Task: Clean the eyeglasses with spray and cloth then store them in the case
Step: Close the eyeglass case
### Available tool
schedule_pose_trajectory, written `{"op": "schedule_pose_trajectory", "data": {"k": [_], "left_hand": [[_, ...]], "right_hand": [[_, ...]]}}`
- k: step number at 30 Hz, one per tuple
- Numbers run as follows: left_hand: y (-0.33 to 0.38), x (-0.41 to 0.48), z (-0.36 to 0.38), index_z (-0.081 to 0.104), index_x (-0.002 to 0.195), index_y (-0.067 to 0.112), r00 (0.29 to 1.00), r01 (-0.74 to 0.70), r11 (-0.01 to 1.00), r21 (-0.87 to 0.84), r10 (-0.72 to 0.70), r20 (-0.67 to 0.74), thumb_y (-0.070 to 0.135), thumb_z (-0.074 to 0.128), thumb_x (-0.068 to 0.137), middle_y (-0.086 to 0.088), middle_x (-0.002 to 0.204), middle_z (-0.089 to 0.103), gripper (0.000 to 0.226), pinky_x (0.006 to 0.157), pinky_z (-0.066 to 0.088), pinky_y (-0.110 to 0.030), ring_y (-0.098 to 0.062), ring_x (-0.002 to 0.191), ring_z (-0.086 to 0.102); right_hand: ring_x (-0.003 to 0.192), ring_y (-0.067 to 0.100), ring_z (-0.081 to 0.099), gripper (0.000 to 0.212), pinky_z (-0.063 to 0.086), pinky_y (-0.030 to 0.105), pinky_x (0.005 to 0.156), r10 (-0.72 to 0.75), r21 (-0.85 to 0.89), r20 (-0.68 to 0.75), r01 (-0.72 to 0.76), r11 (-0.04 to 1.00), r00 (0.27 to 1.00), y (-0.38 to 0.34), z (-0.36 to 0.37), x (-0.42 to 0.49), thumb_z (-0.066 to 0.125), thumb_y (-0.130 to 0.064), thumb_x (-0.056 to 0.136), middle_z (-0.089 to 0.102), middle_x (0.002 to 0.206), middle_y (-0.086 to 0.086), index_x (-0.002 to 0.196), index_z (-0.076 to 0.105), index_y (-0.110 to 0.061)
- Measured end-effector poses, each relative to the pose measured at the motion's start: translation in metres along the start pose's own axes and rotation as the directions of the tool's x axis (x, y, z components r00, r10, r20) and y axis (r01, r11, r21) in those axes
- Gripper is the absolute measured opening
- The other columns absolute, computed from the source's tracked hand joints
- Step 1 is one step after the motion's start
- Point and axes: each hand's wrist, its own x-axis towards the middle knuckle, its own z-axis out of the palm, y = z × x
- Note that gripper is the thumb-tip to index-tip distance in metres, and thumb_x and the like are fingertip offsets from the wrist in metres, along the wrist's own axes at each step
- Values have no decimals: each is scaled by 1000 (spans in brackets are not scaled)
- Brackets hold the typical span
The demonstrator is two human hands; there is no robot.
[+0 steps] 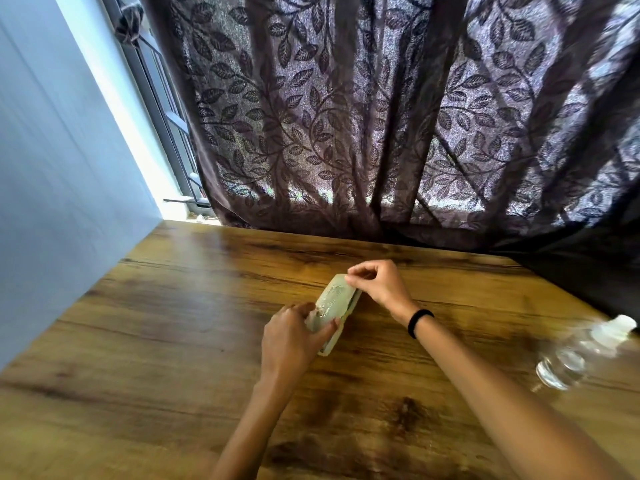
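A pale translucent eyeglass case (333, 304) lies on the wooden table (173, 341) near its middle, slanted from near left to far right. My left hand (294, 337) grips its near end, thumb on the lid. My right hand (375, 284) pinches its far end with fingertips. A thin dark gap shows along the case's right edge. I cannot make out the glasses; something dark shows inside the gap. A clear spray bottle (581, 355) with a white top lies blurred at the right edge. No cloth is in sight.
A dark leaf-patterned curtain (381, 116) hangs along the table's far edge, with a window at the far left. A pale blue wall (62, 202) runs along the table's left side. A black band circles my right wrist.
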Motion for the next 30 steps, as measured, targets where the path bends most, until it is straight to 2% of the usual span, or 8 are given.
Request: {"op": "schedule_pose_trajectory", "data": {"k": [2, 5, 12, 16, 20, 25, 28, 30], "left_hand": [[7, -7, 4, 61, 118, 16, 995, -47, 993, 112, 57, -86, 56, 66, 73, -5, 110, 67, 61, 68, 52, -26, -16, 90, 62], [11, -13, 7, 59, 120, 16, 991, -61, 985, 163, 79, -108, 55, 65, 74, -5, 114, 65, 60, 72, 50, -28, -19, 100, 57], [14, -21, 12, 57, 121, 18, 982, -109, 963, 246, 142, -121, 52, 64, 77, -3, 109, 65, 56, 69, 50, -26, -16, 96, 56], [17, -26, 15, 56, 123, 17, 984, -82, 972, 220, 115, -138, 48, 65, 79, -3, 109, 64, 55, 68, 50, -26, -15, 95, 56], [20, -30, 17, 55, 125, 17, 986, -54, 975, 216, 86, -143, 45, 66, 78, -3, 110, 64, 56, 67, 49, -26, -16, 95, 55], [20, -29, 19, 56, 124, 16, 986, -56, 974, 218, 89, -142, 43, 67, 78, -4, 108, 64, 55, 64, 51, -27, -17, 92, 56], [20, -29, 20, 58, 122, 15, 985, -63, 973, 221, 95, -140, 42, 69, 77, -5, 105, 64, 54, 62, 51, -27, -17, 89, 56], [19, -29, 19, 58, 121, 16, 985, -66, 972, 225, 100, -142, 43, 68, 77, -4, 105, 64, 53, 61, 51, -26, -16, 89, 56]], "right_hand": [[80, 10, 60, 18, 46, 13, 64, 10, 61, -39, -8, 998, 999, 7, 1, -6, 73, -12, 76, 71, 95, 12, 91, 71, -2], [78, 10, 60, 17, 46, 12, 63, 16, 96, -61, -10, 995, 998, 13, 2, -10, 73, -10, 76, 71, 94, 11, 91, 71, -3], [81, 10, 59, 19, 46, 11, 64, 67, 159, -85, -53, 986, 994, 21, 6, -12, 73, -9, 76, 69, 94, 6, 94, 70, -5], [80, 11, 55, 18, 45, 15, 66, 110, 184, -56, -98, 978, 992, 23, 6, -14, 71, -7, 78, 64, 90, 6, 96, 67, -6], [86, 14, 53, 24, 47, 20, 72, 182, 222, 1, -178, 959, 983, 23, 6, -11, 68, -4, 79, 60, 94, 7, 103, 64, -1], [85, 12, 54, 24, 42, 1, 51, 279, 274, 26, -275, 922, 960, 21, 5, -6, 68, 0, 78, 61, 92, 7, 102, 65, 3], [86, 13, 54, 24, 41, 1, 48, 336, 295, 38, -332, 896, 941, 19, 4, -1, 69, 2, 76, 61, 91, 8, 100, 65, 5], [87, 15, 54, 25, 44, 7, 55, 347, 297, 43, -344, 891, 937, 19, 4, 1, 70, 2, 76, 61, 93, 9, 99, 65, 6]]}}
